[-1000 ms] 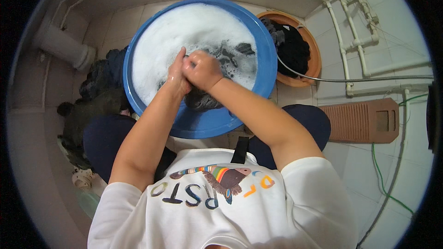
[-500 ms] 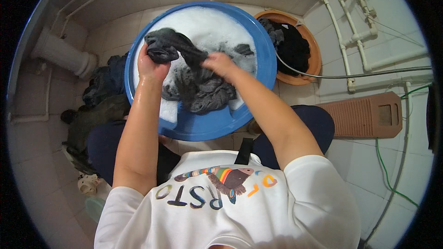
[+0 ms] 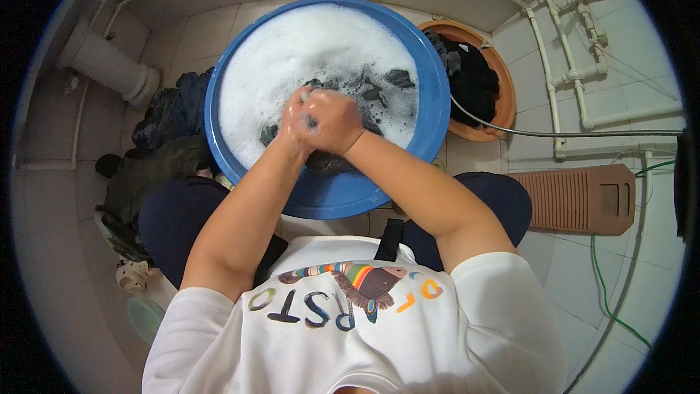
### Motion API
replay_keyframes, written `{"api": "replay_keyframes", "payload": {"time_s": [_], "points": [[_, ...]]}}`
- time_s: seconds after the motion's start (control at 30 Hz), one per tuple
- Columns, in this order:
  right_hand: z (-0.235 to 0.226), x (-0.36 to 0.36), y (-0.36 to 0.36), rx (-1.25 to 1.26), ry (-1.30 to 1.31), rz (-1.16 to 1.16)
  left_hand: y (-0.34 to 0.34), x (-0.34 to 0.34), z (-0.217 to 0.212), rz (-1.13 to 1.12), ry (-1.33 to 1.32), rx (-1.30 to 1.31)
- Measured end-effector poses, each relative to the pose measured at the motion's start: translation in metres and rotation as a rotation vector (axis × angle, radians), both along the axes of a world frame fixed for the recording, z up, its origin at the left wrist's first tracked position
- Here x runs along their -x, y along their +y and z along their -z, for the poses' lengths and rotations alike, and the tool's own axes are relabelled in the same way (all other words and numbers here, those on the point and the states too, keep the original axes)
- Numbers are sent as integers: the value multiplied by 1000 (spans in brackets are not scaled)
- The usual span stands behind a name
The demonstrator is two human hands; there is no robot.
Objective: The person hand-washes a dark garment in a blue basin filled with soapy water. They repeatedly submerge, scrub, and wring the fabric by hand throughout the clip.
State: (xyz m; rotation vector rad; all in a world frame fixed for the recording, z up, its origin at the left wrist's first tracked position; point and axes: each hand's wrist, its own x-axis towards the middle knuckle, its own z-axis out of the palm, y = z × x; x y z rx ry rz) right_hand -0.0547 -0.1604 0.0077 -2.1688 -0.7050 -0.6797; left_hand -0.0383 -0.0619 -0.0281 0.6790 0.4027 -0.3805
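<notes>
A large blue tub (image 3: 440, 95) holds thick white suds (image 3: 292, 47) and a wet dark grey garment (image 3: 329, 163). My left hand (image 3: 294, 122) and my right hand (image 3: 334, 120) are pressed together over the middle of the tub. Both are closed, with a bit of dark cloth showing between them. My hands hide most of the gripped part, while the rest of the garment lies below and beyond them in the suds.
Right of the tub, an orange basin (image 3: 504, 87) holds black clothes (image 3: 474, 76). A brown washboard (image 3: 572, 199) lies farther right, near a green hose (image 3: 605, 292). Dark clothes (image 3: 164, 168) are heaped at the left. A thin grey hose (image 3: 583, 134) reaches the tub's rim.
My hands were apart, holding the garment stretched up between them. They have come together lower over the tub, my left hand moving right, and the raised cloth has gone down.
</notes>
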Motion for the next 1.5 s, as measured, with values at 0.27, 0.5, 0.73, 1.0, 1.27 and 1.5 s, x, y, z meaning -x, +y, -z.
{"api": "replay_keyframes", "payload": {"time_s": [0.27,0.5,0.73,1.0,1.27,1.5], "points": [[-8,7,9,-150,380,156,5,0,7,95,68,135],[32,-61,-66,-342,774,696,-17,-4,-37,14,145,235],[78,-62,-100,355,1171,497,12,-29,41,-179,238,19],[66,-63,-89,602,891,565,6,-26,25,-81,129,-28],[-14,4,20,-59,361,-173,22,-23,8,235,-91,302],[8,-25,-13,-53,504,374,-15,4,-60,71,229,-79]]}}
